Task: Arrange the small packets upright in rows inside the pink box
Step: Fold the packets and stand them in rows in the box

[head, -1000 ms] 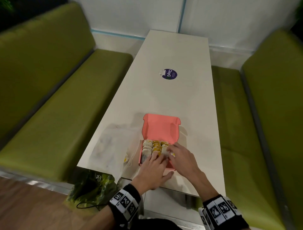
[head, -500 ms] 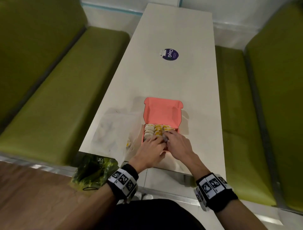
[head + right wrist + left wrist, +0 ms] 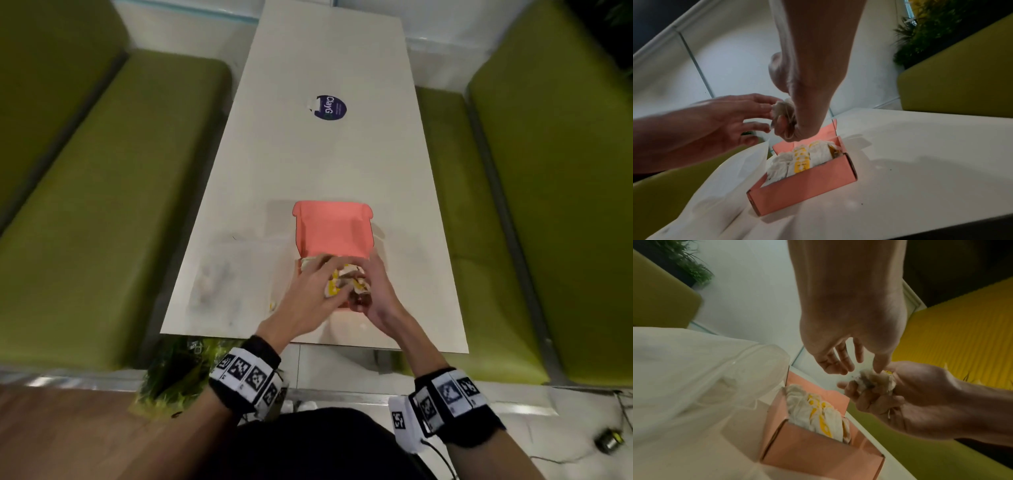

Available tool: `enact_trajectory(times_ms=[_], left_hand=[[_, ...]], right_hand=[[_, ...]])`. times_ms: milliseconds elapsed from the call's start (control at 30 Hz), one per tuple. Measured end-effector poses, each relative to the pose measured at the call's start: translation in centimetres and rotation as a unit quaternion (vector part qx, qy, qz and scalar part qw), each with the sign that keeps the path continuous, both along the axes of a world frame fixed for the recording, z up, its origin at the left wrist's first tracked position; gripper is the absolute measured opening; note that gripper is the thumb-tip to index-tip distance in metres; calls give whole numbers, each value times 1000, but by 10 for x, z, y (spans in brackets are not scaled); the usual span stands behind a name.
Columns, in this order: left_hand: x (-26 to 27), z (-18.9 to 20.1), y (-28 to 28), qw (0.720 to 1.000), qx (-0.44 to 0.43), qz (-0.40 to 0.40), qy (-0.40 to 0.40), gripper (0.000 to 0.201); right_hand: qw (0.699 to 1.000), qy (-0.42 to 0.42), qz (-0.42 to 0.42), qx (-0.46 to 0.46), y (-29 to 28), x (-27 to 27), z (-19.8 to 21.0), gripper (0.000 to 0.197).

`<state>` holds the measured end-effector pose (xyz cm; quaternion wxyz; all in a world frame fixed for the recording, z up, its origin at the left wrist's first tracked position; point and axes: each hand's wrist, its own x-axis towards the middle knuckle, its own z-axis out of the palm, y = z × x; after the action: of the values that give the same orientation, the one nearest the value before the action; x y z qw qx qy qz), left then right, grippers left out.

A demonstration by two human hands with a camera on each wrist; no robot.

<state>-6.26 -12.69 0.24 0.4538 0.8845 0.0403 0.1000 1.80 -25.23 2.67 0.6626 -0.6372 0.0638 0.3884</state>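
A: Small packets [image 3: 797,160] stand upright in rows inside the pink box [image 3: 805,188], white ones with a yellow-printed row between them. The box sits on the white surface [image 3: 329,164] near its front edge, lid [image 3: 332,228] raised at the back.

B: And the hands?

A: Above the box, the right hand [image 3: 920,391] has its grip curled round a crumpled whitish packet [image 3: 875,380]. The left hand [image 3: 715,116] is just beside it, grip wide, fingers loosely spread, fingertips [image 3: 766,106] touching that packet.

B: Anything else around the box?

A: A clear plastic bag [image 3: 219,274] lies left of the box on the surface. Beyond the box, a round dark-blue sticker [image 3: 330,108]. Green benches [image 3: 102,205] flank both sides.
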Motion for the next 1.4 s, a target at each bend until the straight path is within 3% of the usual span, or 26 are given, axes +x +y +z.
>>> enact_trajectory(times_ms=[200, 300, 400, 500, 633, 767, 867, 933, 1000, 1233, 1400], left_hand=[[-6, 5, 9, 997, -75, 13, -33, 7], [-14, 9, 12, 991, -128, 41, -23, 10], [-17, 13, 11, 986, -149, 71, -32, 7], [-16, 14, 6, 986, -116, 105, -53, 8], [-11, 7, -10, 991, -36, 112, -69, 7], [-7, 3, -24, 993, 37, 84, -80, 12], [-9, 4, -24, 990, -69, 100, -65, 17], [-8, 9, -23, 974, -189, 117, -43, 20], [-6, 12, -21, 958, -256, 128, -21, 21], [-3, 13, -19, 949, -288, 128, -27, 11], [1, 13, -24, 945, -280, 166, -42, 11]], right_hand=[[998, -41, 52, 6, 7, -12, 12, 23], [997, -60, 48, -4, 9, -14, 10, 21], [992, -113, -9, -63, 3, -9, 2, 22], [984, -142, -73, -77, -5, -9, -1, 20], [993, -119, -24, -11, -5, -20, 8, 31], [988, -151, -33, -19, -5, -17, 10, 16], [985, -170, -6, -11, -14, -12, 13, 10], [984, -179, 18, -8, -19, -9, 15, 9], [982, -188, 32, -7, -22, -6, 14, 9], [978, -206, 20, 4, -33, 2, 15, 3], [979, -200, 21, 19, -33, -1, 12, 15]])
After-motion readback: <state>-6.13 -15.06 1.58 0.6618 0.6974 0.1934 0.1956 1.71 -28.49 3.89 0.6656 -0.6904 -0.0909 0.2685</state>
